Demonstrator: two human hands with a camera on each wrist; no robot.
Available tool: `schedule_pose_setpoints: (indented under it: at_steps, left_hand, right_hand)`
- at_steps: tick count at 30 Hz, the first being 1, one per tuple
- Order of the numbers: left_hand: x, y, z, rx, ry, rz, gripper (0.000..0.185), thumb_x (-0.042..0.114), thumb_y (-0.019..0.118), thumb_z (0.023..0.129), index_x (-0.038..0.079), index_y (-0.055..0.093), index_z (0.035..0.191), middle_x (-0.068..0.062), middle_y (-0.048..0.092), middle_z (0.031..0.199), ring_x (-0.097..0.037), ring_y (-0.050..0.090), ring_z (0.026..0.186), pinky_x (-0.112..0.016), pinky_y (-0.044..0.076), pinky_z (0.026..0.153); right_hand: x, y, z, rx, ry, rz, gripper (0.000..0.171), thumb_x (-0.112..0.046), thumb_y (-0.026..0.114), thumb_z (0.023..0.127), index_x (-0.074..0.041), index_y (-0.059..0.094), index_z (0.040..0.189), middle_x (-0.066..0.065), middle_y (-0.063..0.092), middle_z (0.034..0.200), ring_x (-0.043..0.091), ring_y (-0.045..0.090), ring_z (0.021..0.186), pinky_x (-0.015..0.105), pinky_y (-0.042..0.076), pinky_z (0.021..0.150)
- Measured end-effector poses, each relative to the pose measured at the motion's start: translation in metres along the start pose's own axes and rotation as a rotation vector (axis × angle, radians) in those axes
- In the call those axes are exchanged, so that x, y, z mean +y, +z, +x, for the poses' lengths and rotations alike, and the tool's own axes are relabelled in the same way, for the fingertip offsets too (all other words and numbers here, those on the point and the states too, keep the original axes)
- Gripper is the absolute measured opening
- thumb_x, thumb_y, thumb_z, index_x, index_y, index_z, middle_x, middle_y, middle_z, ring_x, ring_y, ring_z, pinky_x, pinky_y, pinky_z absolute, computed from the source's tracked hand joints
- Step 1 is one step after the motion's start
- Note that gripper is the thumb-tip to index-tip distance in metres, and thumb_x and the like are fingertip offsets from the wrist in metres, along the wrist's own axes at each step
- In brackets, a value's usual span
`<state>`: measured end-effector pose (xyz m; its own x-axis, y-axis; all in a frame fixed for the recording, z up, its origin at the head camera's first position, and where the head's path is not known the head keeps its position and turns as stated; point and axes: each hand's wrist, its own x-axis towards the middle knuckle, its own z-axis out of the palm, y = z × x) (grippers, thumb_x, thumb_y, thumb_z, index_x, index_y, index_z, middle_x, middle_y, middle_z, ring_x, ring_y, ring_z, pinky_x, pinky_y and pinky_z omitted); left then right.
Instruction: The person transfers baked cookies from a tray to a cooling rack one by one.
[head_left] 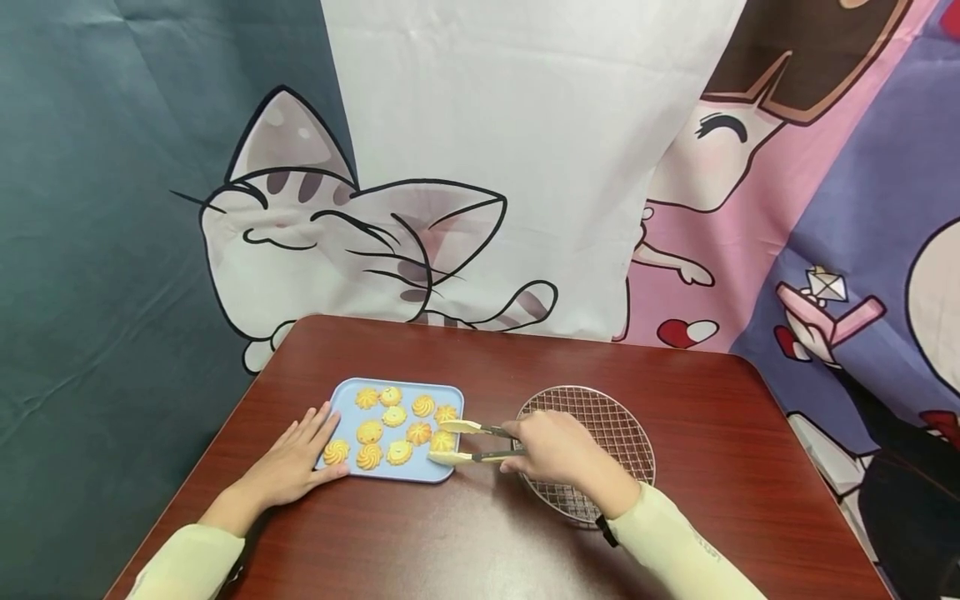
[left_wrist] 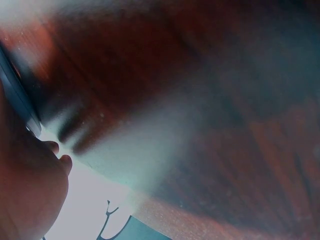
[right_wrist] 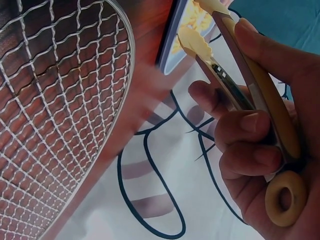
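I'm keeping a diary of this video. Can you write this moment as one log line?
left hand: rests on blue tray edge | right hand: grips tongs, tips open at cookies | wire rack: beside the tray, no cookies seen

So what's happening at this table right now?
A person sits at a brown table. Their right hand holds a pair of tongs, with the open tips around a cookie at the near right corner of a blue tray. The left hand rests flat against the tray's left edge. About nine swirl cookies lie on the tray. A round wire rack sits to its right, with nothing visible on it.
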<state>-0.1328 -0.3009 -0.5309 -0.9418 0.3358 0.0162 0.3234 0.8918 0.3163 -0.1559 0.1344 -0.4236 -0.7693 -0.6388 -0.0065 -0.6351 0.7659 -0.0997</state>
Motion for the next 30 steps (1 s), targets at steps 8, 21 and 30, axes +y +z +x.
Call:
schedule_pose_setpoints:
  at_steps: [8, 21, 30]
  left_hand:
    - [-0.001, 0.004, 0.0, -0.021, -0.019, -0.007, 0.099, 0.066, 0.062, 0.09, 0.002, 0.03, 0.158, -0.021, 0.019, 0.167, -0.047, 0.017, 0.151, -0.066, 0.019, 0.117]
    - [-0.001, 0.002, 0.003, -0.006, -0.004, 0.005, 0.098, 0.066, 0.062, 0.091, 0.002, 0.03, 0.159, -0.022, 0.019, 0.166, -0.048, 0.018, 0.151, -0.066, 0.02, 0.116]
    - [-0.003, 0.001, 0.001, -0.009, -0.009, 0.001, 0.098, 0.066, 0.061, 0.091, 0.002, 0.03, 0.158, -0.022, 0.019, 0.166, -0.048, 0.018, 0.15, -0.066, 0.02, 0.116]
  right_hand:
    - [-0.002, 0.001, 0.004, -0.01, 0.007, -0.013, 0.041, -0.052, 0.082, 0.079, -0.022, 0.074, 0.107, -0.011, 0.065, 0.076, 0.01, 0.054, 0.06, 0.031, 0.044, 0.047]
    - [0.003, -0.001, 0.002, -0.013, 0.01, 0.017, 0.047, -0.053, 0.077, 0.084, -0.024, 0.074, 0.121, -0.008, 0.071, 0.087, 0.008, 0.054, 0.062, 0.031, 0.049, 0.053]
    - [0.014, -0.009, -0.01, 0.075, 0.01, 0.047, 0.052, -0.051, 0.077, 0.085, -0.022, 0.072, 0.128, -0.007, 0.076, 0.103, 0.012, 0.069, 0.077, 0.028, 0.052, 0.056]
